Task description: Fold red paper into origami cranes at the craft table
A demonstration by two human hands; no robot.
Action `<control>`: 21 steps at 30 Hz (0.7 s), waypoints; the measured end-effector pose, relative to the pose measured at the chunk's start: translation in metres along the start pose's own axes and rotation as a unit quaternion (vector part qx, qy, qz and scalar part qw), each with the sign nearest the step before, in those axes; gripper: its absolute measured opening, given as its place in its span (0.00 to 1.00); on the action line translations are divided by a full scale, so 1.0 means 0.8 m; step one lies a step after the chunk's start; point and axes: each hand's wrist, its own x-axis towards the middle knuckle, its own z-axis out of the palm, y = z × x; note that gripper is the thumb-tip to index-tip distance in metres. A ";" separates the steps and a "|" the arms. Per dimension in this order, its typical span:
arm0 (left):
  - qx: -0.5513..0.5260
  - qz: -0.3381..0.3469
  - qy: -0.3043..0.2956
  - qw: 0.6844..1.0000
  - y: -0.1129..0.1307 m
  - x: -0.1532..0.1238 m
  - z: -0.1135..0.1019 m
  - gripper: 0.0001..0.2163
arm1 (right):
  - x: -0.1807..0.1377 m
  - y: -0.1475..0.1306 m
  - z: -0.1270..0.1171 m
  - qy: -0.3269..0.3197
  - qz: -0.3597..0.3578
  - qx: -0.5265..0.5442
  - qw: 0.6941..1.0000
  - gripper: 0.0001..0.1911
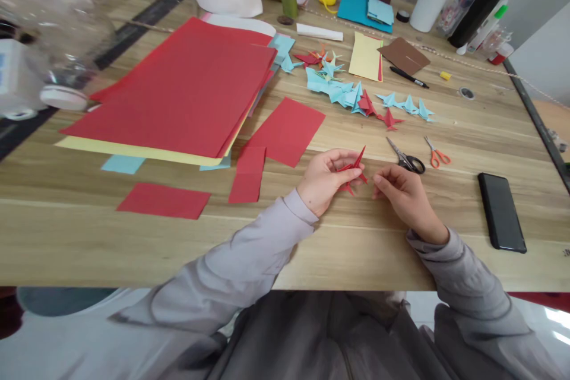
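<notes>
My left hand pinches a small folded red paper figure just above the wooden table; one pointed tip sticks up past my fingers. My right hand sits right beside it, fingers curled and pinching the figure's lower right point. Both sleeves are grey. Past my hands lies a cluster of finished folded figures, mostly light blue with a few red and orange.
A stack of large red sheets over yellow and blue paper lies left. Cut red pieces lie near it. Black scissors, orange scissors and a black phone lie right. Clutter lines the far edge.
</notes>
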 end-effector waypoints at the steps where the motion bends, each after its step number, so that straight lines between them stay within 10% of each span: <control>1: -0.002 -0.002 0.002 1.000 0.000 0.000 0.000 0.18 | 0.000 0.000 0.001 -0.006 -0.002 0.006 1.000 0.20; 21: -0.022 -0.012 0.011 1.000 0.000 -0.002 0.003 0.16 | -0.003 0.007 0.008 -0.003 -0.017 -0.026 1.000 0.16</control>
